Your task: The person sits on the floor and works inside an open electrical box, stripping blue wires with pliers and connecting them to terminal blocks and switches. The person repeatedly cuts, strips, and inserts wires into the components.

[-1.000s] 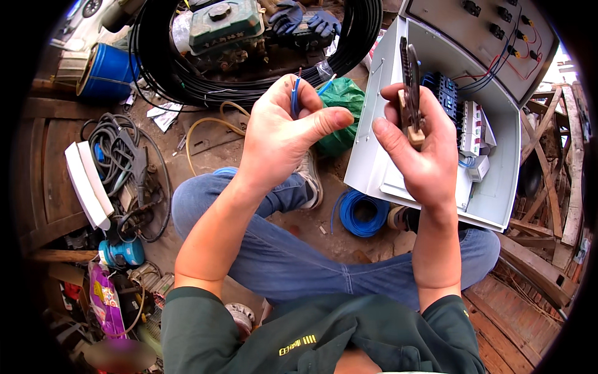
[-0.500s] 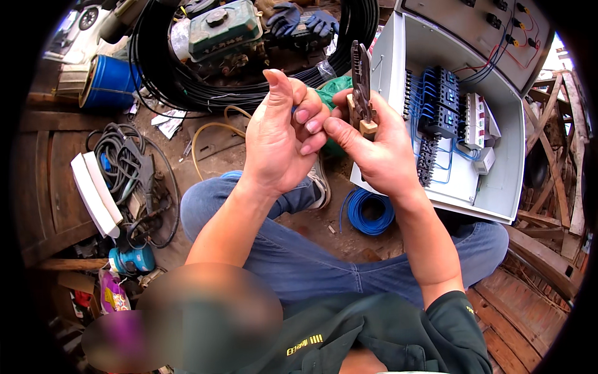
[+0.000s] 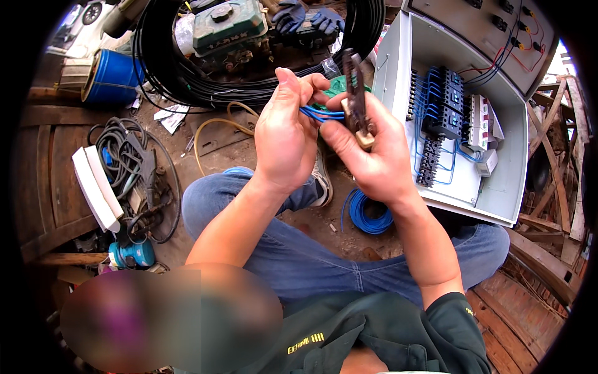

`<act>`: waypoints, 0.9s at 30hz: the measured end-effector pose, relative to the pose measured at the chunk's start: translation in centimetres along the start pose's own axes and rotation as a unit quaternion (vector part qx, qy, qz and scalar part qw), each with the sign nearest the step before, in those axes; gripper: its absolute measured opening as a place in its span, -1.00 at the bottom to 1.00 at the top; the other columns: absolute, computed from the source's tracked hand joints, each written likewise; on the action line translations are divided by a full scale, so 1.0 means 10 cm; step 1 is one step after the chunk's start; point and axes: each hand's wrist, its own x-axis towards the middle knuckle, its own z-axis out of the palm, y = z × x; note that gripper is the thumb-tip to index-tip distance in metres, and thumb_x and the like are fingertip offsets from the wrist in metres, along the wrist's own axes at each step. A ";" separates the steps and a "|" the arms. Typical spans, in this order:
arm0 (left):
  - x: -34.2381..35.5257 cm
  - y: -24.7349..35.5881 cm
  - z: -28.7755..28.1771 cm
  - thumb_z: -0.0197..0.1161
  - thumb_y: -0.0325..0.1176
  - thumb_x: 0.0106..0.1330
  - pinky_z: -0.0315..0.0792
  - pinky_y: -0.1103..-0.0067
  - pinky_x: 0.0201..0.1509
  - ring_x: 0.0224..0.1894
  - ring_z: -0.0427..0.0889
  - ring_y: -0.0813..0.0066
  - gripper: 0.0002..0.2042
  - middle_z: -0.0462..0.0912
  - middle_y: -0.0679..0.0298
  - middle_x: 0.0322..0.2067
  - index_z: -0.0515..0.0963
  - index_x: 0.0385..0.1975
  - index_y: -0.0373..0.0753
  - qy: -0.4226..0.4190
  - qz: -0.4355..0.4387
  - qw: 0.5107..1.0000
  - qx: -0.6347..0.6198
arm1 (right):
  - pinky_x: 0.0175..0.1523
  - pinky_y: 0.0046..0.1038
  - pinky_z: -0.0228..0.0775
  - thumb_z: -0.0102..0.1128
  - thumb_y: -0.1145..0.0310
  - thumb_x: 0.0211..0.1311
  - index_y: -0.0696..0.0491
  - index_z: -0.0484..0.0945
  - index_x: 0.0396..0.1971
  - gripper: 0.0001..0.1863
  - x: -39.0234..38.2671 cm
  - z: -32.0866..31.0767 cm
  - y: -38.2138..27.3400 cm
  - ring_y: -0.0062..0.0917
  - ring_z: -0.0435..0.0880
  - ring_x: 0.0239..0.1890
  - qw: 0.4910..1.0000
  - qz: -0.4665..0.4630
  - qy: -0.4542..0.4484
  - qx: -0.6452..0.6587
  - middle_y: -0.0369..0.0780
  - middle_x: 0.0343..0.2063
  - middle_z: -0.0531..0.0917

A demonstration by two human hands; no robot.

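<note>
Short blue wires [image 3: 321, 114] stretch between my two hands above my lap. My left hand [image 3: 285, 143] has its fingers curled round one end of them, thumb pointing up. Wire strippers [image 3: 355, 93] with a dark notched head and pale handle parts are gripped in my right hand [image 3: 377, 153], head upward and slightly blurred. The wires reach the tool near my right thumb; whether its jaws touch them I cannot tell. A coil of blue wire [image 3: 369, 213] lies on the ground below my right hand.
An open grey electrical cabinet [image 3: 461, 202] with black switchgear stands at the right. Behind my hands lie a large black cable coil [image 3: 212, 100] and a green engine [image 3: 227, 28]. A blue drum [image 3: 112, 78], tangled cables [image 3: 124, 149] and a teal power tool [image 3: 132, 254] are on the left.
Blue wires now show between my hands, where earlier the fingers hid them. My hands have moved slightly apart, and the strippers have tilted a little to the left.
</note>
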 end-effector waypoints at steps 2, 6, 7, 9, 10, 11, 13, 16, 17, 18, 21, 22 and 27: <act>-0.02 -0.03 -0.01 -0.06 0.00 0.65 0.37 0.62 -0.09 -0.21 0.45 0.61 -0.60 0.55 0.25 -0.12 0.46 -0.25 -0.22 -0.013 0.019 0.999 0.049 | -0.17 -0.60 0.45 0.35 0.45 0.36 0.19 0.56 -0.08 -0.77 0.03 0.04 0.00 -0.72 0.60 -0.26 0.996 0.048 0.051 0.060 -0.31 -0.31 0.66; -0.03 0.00 -0.06 -0.02 -0.03 0.64 0.37 0.63 -0.17 -0.26 0.44 0.64 -0.63 0.58 0.32 -0.15 0.52 -0.21 -0.23 -0.099 -0.015 0.993 0.064 | -0.28 -0.67 0.33 0.30 0.46 0.38 0.18 0.57 -0.13 -0.84 0.13 -0.05 -0.03 -0.79 0.49 -0.35 0.995 -0.004 0.096 -0.011 -0.39 -0.39 0.59; -0.02 0.04 -0.06 -0.01 -0.03 0.64 0.37 0.63 -0.19 -0.26 0.44 0.64 -0.63 0.59 0.33 -0.16 0.53 -0.19 -0.23 -0.128 -0.040 0.989 0.063 | -0.28 -0.67 0.32 0.30 0.46 0.38 0.18 0.57 -0.13 -0.84 0.16 -0.11 -0.05 -0.80 0.47 -0.36 0.995 -0.027 0.091 -0.043 -0.40 -0.39 0.58; -0.01 0.18 -0.08 0.01 0.01 0.62 0.44 0.62 -0.21 -0.17 0.53 0.61 -0.58 0.64 0.31 -0.11 0.57 -0.01 -0.27 -0.158 -0.093 0.980 0.081 | -0.25 -0.65 0.33 0.29 0.51 0.35 0.18 0.56 -0.10 -0.81 0.21 -0.29 -0.10 -0.77 0.47 -0.35 0.997 -0.046 0.042 -0.056 -0.38 -0.37 0.58; 0.02 0.28 -0.09 0.00 0.05 0.61 0.46 0.64 -0.27 -0.12 0.57 0.57 -0.53 0.65 0.25 -0.05 0.57 0.03 -0.29 -0.175 -0.122 0.976 0.043 | -0.23 -0.64 0.35 0.29 0.52 0.34 0.17 0.56 -0.09 -0.81 0.22 -0.40 -0.14 -0.75 0.48 -0.34 0.995 -0.058 0.011 -0.084 -0.37 -0.36 0.58; 0.06 0.36 -0.09 0.01 0.07 0.60 0.45 0.67 -0.36 -0.13 0.62 0.55 -0.50 0.68 0.19 -0.04 0.58 0.05 -0.32 -0.190 -0.145 0.971 0.010 | -0.21 -0.63 0.37 0.29 0.53 0.33 0.17 0.55 -0.09 -0.81 0.23 -0.49 -0.17 -0.74 0.50 -0.33 0.993 -0.058 -0.022 -0.104 -0.37 -0.35 0.58; 0.13 0.50 -0.10 0.03 0.11 0.57 0.41 0.74 -0.52 -0.14 0.72 0.52 -0.43 0.73 0.08 -0.02 0.59 0.10 -0.36 -0.224 -0.209 0.949 0.076 | -0.16 -0.61 0.42 0.28 0.56 0.31 0.15 0.55 -0.10 -0.81 0.26 -0.63 -0.23 -0.72 0.55 -0.28 0.982 -0.098 -0.082 -0.139 -0.34 -0.30 0.60; 0.07 0.50 -0.07 0.15 -0.05 0.55 0.36 0.77 -0.54 -0.32 0.75 0.58 -0.56 0.79 0.12 -0.14 0.63 0.04 -0.37 -0.240 -0.306 0.890 0.238 | -0.13 -0.54 0.49 0.26 0.61 0.25 0.15 0.56 -0.12 -0.79 0.31 -0.73 -0.27 -0.64 0.62 -0.25 0.960 -0.135 -0.176 -0.168 -0.28 -0.28 0.63; 0.05 0.48 -0.06 0.25 -0.17 0.51 0.34 0.78 -0.53 -0.31 0.73 0.62 -0.66 0.79 0.15 -0.15 0.64 0.01 -0.36 -0.258 -0.320 0.887 0.211 | -0.13 -0.51 0.52 0.25 0.62 0.21 0.17 0.56 -0.11 -0.76 0.33 -0.73 -0.27 -0.53 0.65 -0.29 0.940 -0.184 -0.192 -0.214 -0.24 -0.29 0.65; 0.04 0.43 -0.05 0.28 -0.20 0.50 0.34 0.78 -0.52 -0.33 0.72 0.64 -0.68 0.80 0.16 -0.19 0.64 0.01 -0.35 -0.271 -0.296 0.888 0.226 | -0.13 -0.50 0.52 0.25 0.63 0.20 0.18 0.55 -0.10 -0.75 0.33 -0.73 -0.27 -0.49 0.67 -0.27 0.930 -0.203 -0.210 -0.225 -0.23 -0.28 0.65; 0.01 0.33 -0.03 0.34 -0.27 0.45 0.38 0.79 -0.49 -0.35 0.69 0.67 -0.72 0.80 0.19 -0.25 0.64 -0.02 -0.34 -0.264 -0.270 0.900 0.216 | -0.08 -0.49 0.54 0.27 0.61 0.22 0.20 0.53 -0.04 -0.70 0.33 -0.71 -0.24 -0.50 0.68 -0.20 0.933 -0.159 -0.231 -0.228 -0.23 -0.24 0.66; 0.01 0.32 -0.03 0.35 -0.29 0.44 0.39 0.78 -0.47 -0.35 0.68 0.68 -0.74 0.80 0.20 -0.27 0.64 -0.03 -0.34 -0.253 -0.268 0.907 0.204 | -0.05 -0.49 0.54 0.28 0.61 0.23 0.21 0.52 -0.01 -0.68 0.32 -0.71 -0.22 -0.52 0.68 -0.17 0.938 -0.136 -0.231 -0.221 -0.24 -0.23 0.66; 0.04 0.34 -0.03 0.32 -0.34 0.45 0.52 0.73 -0.41 -0.22 0.73 0.55 -0.81 0.78 0.14 -0.22 0.62 -0.14 -0.35 -0.209 -0.253 0.926 0.187 | 0.01 -0.52 0.54 0.38 0.49 0.30 0.17 0.51 0.11 -0.59 0.23 -0.69 -0.11 -0.62 0.66 -0.12 0.983 -0.033 -0.124 -0.129 -0.25 -0.20 0.68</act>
